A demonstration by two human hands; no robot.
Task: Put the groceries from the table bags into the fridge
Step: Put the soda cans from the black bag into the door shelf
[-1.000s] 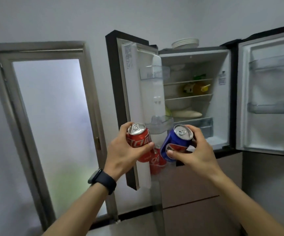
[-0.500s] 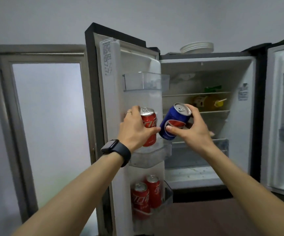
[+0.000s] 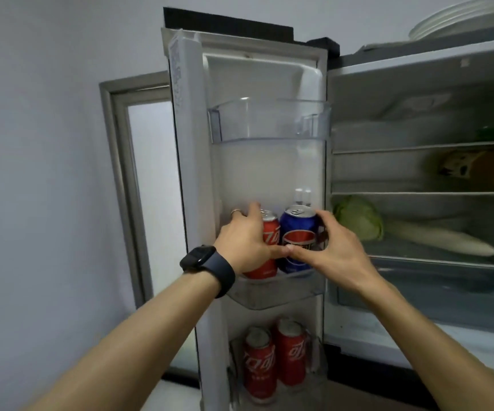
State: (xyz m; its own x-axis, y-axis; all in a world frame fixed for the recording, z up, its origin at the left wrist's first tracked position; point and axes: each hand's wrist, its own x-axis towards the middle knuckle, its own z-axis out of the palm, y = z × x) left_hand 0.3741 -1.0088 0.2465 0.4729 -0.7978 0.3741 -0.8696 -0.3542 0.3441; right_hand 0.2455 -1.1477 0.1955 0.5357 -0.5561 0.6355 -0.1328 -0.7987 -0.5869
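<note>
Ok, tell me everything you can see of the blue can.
The blue can is a metal drinks can with a silver top, its pull tab flat, and a round red, white and blue logo on the front. It stands upright with its base in the middle door bin of the open fridge door, close beside the red can that the left hand holds. The right hand grips it, thumb across the lower front, fingers curled round its far side.

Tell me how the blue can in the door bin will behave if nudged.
The blue can looks rigid metal, so it should keep its shape under the right hand. Its smooth round wall may slip or roll if tipped. Upright beside the red can, it seems braced.
</note>
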